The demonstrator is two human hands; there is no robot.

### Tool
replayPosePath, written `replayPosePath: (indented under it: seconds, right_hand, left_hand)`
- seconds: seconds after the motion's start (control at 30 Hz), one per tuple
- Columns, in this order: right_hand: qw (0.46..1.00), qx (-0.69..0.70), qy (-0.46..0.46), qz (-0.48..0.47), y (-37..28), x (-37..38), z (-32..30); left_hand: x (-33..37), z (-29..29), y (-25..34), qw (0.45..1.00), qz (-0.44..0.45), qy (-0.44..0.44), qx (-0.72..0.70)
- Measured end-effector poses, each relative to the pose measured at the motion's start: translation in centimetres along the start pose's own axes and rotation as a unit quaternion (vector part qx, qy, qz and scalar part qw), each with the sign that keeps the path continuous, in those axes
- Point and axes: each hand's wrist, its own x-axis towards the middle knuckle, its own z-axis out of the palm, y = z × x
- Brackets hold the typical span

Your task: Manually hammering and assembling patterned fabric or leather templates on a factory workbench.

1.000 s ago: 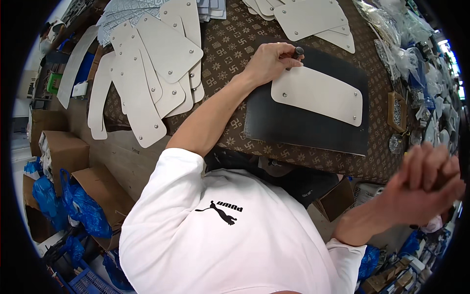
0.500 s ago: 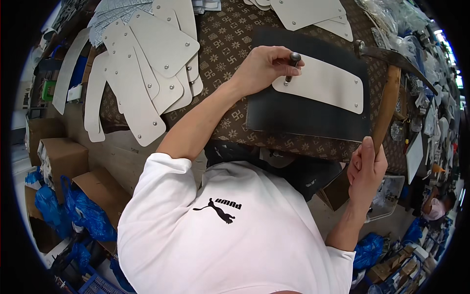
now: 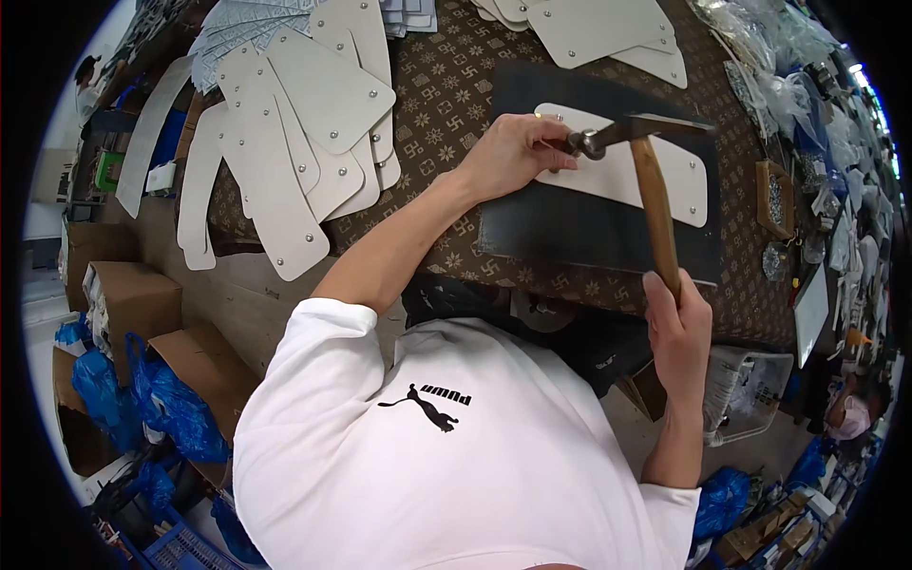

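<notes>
My left hand (image 3: 518,157) pinches a short metal setting punch, largely hidden now behind the fingers and a hammer head. It stands over the left end of a white rounded panel (image 3: 679,190) with round metal studs near its corners. That panel lies on a black board (image 3: 560,233). In my right hand (image 3: 679,328) is the wooden handle of a hammer (image 3: 655,214). The hammer's round face is at the punch's top, beside my left fingertips; whether they touch I cannot tell.
A patterned brown cloth (image 3: 442,95) covers the table. Overlapping studded white panels (image 3: 328,90) lie at the left, more panels (image 3: 598,33) at the far side. A wooden box of small parts (image 3: 774,199) stands right. Cardboard boxes (image 3: 133,299) and blue bags (image 3: 180,404) are on the floor.
The hammer has swung left and down from the board's right side to the punch. My right hand has moved left and lower; my left hand has shifted slightly nearer me.
</notes>
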Motion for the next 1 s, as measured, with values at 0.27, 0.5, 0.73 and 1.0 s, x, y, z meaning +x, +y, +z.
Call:
replayPosePath:
  seconds: [0.27, 0.5, 0.73, 1.0]
  right_hand:
    - [0.939, 0.242, 0.242, 0.027, -0.3, -2.4, -4.6]
    - [0.9, 0.276, 0.329, 0.072, 2.7, -3.8, -7.1]
    - [0.904, 0.212, 0.371, 0.024, 2.8, -2.0, -10.0]
    - [0.943, 0.06, 0.326, -0.035, 4.4, 4.4, -9.3]
  left_hand:
    - [10.0, 5.7, 3.2, 0.983, 0.092, 0.025, -0.157]
    - [17.0, 14.6, 1.6, 0.976, 0.055, -0.033, -0.21]
    - [17.5, 15.7, 1.4, 0.992, 0.051, -0.062, -0.093]
    - [16.6, 17.0, 0.1, 0.993, 0.08, -0.028, -0.078]
